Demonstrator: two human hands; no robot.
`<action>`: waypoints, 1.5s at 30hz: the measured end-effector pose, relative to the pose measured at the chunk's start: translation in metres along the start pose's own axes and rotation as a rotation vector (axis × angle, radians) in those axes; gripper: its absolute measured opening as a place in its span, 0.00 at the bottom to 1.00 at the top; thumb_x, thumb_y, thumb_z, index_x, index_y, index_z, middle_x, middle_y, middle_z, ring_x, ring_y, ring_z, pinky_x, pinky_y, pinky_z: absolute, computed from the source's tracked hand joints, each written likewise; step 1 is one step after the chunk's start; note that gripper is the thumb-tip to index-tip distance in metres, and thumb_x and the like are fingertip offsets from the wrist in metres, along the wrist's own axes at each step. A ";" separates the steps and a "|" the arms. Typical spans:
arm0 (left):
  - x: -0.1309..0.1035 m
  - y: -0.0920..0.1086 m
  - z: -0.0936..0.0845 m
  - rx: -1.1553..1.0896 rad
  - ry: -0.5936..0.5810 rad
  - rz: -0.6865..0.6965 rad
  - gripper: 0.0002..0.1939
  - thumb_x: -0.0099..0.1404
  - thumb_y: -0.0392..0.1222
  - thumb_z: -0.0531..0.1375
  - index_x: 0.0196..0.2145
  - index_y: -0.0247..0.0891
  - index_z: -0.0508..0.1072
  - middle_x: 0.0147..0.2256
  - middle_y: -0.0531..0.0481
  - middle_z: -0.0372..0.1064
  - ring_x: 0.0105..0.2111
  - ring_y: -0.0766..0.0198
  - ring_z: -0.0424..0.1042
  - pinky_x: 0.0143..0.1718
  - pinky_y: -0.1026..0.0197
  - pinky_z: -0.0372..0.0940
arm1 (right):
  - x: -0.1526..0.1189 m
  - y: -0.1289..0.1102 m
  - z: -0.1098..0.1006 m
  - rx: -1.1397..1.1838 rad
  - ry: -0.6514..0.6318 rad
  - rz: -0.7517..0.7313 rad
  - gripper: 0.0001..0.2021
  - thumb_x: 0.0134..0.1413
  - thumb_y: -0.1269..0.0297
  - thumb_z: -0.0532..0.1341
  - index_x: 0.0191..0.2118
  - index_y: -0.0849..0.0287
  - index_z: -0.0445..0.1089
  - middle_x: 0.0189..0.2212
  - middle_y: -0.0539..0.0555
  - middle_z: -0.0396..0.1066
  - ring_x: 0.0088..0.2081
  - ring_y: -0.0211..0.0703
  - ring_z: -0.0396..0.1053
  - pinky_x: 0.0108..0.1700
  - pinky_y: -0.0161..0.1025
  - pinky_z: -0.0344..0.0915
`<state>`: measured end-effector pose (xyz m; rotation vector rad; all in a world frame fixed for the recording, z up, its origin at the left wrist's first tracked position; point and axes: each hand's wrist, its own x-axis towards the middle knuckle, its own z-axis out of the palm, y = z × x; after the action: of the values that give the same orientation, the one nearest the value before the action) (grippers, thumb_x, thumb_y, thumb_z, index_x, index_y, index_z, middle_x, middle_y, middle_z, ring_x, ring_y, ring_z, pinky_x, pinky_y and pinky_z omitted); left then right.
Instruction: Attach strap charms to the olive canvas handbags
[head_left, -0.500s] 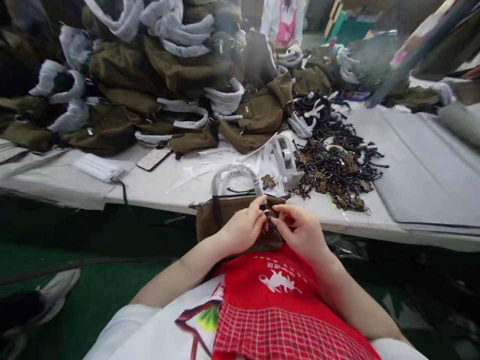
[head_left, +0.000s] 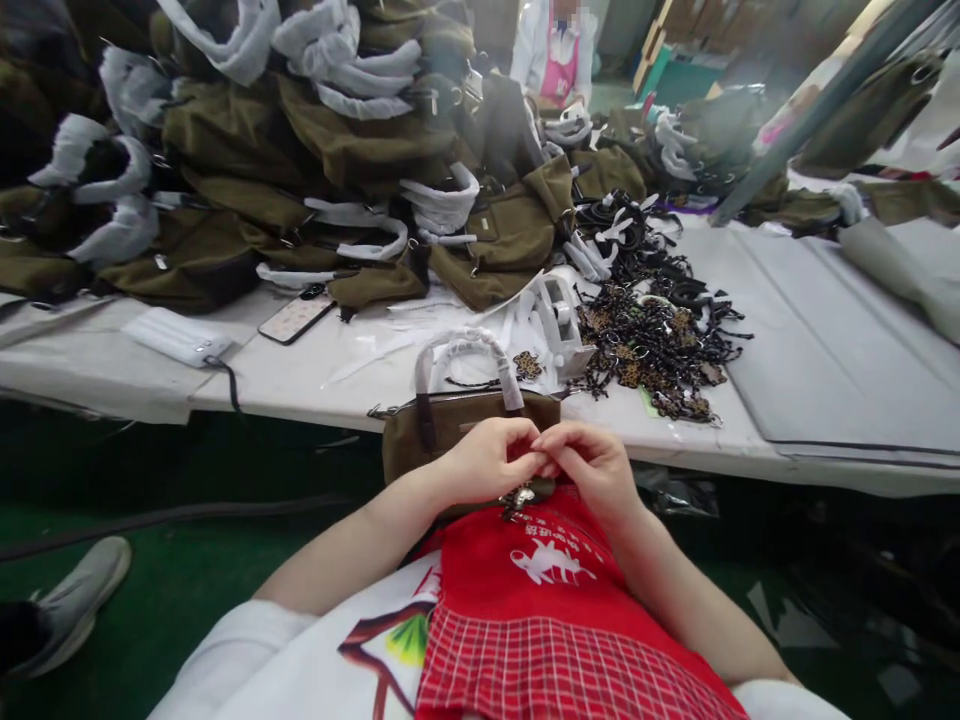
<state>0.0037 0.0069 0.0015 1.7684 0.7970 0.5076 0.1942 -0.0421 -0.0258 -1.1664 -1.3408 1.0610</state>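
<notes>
An olive-green handbag [head_left: 405,440] with a zipped top and wrapped handles [head_left: 480,345] leans upright at the table's front edge, close to my body. In front of it, my left hand [head_left: 499,455] and my right hand [head_left: 589,460] meet with fingertips pinched together. Below the fingers dangles a small bag charm [head_left: 519,498] with a shiny metal part and dark strands. Its upper end is hidden between my fingers. Behind the bag, a leopard-patterned charm [head_left: 527,366] lies on the table.
Right of the bag lies a heap of black cord charms [head_left: 652,340]. Olive bags [head_left: 225,140] are piled at the back left. A phone [head_left: 296,316] and a white device [head_left: 176,335] lie on the white table [head_left: 262,385]. A person in a pink apron [head_left: 561,65] stands beyond.
My hands have come closer together and their fingertips now meet. The charm hangs lower, below the fingers, over the red apron. The camera view has shifted slightly.
</notes>
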 end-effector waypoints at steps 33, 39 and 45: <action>-0.013 -0.015 -0.020 -0.295 0.028 -0.313 0.15 0.59 0.49 0.65 0.30 0.34 0.70 0.20 0.56 0.67 0.17 0.71 0.65 0.18 0.69 0.60 | 0.002 -0.010 0.011 -0.392 -0.320 -0.045 0.08 0.57 0.62 0.63 0.42 0.56 0.74 0.39 0.56 0.76 0.39 0.47 0.72 0.43 0.43 0.69; 0.001 0.009 -0.029 -0.541 0.065 -0.263 0.17 0.54 0.48 0.69 0.34 0.32 0.72 0.24 0.54 0.70 0.19 0.73 0.68 0.20 0.70 0.64 | 0.015 -0.018 0.018 -0.050 -0.159 0.191 0.10 0.57 0.55 0.63 0.32 0.57 0.73 0.26 0.51 0.73 0.27 0.40 0.68 0.29 0.36 0.66; 0.003 0.012 -0.031 -0.531 0.040 -0.261 0.15 0.56 0.47 0.68 0.31 0.31 0.72 0.22 0.53 0.70 0.18 0.73 0.69 0.20 0.71 0.64 | 0.021 -0.027 0.014 0.141 -0.125 0.271 0.13 0.51 0.53 0.67 0.35 0.57 0.72 0.24 0.49 0.71 0.24 0.36 0.66 0.26 0.33 0.65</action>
<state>-0.0120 0.0275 0.0226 1.1513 0.8162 0.5221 0.1779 -0.0249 0.0028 -1.2146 -1.2026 1.4207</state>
